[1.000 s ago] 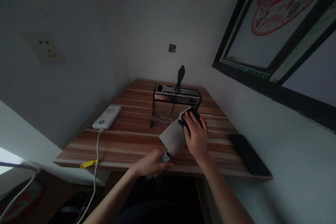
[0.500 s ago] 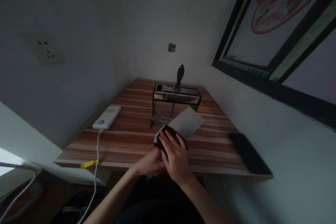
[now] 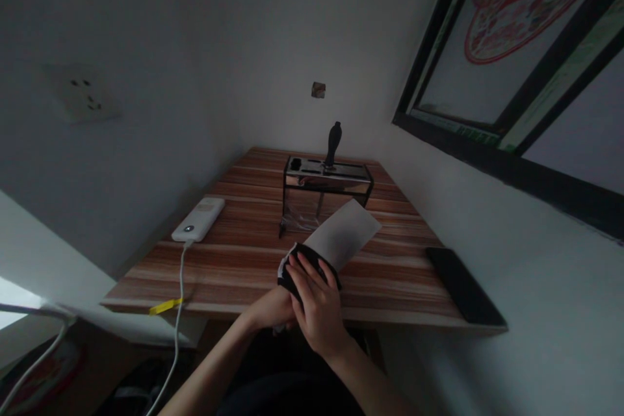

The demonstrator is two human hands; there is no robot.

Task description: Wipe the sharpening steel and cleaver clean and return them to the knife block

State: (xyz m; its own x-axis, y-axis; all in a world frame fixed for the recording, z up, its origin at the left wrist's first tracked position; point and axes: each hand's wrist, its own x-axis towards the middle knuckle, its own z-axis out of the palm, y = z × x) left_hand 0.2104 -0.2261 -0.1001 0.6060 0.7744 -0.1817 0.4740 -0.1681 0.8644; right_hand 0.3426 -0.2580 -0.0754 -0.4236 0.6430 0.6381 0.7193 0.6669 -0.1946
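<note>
A cleaver with a broad pale blade (image 3: 347, 235) points up and away over the wooden table (image 3: 234, 266). My left hand (image 3: 270, 310) is closed round its handle at the table's front edge; the handle itself is hidden. Pressed on the lower end of the blade, near the handle, is a dark cloth (image 3: 298, 264) that my right hand (image 3: 318, 307) holds, its fingers curled over it. Just behind the blade stands a metal and clear knife block (image 3: 325, 194) with one black handle (image 3: 334, 141) sticking out of its top.
A white power bank (image 3: 199, 218) lies at the table's left with a white cable (image 3: 178, 299) hanging over the front edge. A flat black device (image 3: 463, 286) lies at the right edge. Walls close in on both sides, with a socket (image 3: 80, 91) at left and a dark frame (image 3: 507, 162) at right.
My right hand slid the cloth down the blade from its far end to the end near the handle. The blade's far part now shows bare. The left hand stayed put.
</note>
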